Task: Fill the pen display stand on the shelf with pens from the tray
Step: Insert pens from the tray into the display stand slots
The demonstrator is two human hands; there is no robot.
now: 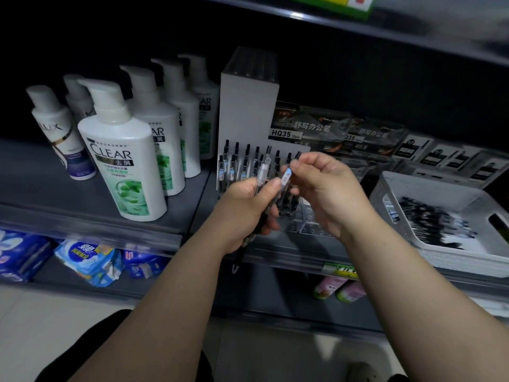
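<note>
Left hand point(248, 208) curled round a spare bundle of pens point(263, 168), before the pen display stand point(248, 111) on the shelf point(68, 194); right hand point(327, 194) pinches one pen point(286, 175), probably best lowered upright into a vacant slot; tray point(429, 186), far right, holds more.

Pen display stand partly stocked; more pens in the tray and in both hands.

The pen display stand point(249, 106) is white, with a tall back panel and a clear stepped base. Black-capped pens point(234, 164) stand upright in rows across it. To the right of the stand sits the white plastic tray point(429, 188), holding a loose heap of dark pens point(429, 219) lying flat. Just in front of the stand, the left hand point(248, 213) grips a bundle of pens point(261, 172), clear-barrelled and roughly upright. Beside it, the right hand point(325, 188) pinches 1 tilted labelled pen point(286, 176) with a blue-and-white sticker.
</note>
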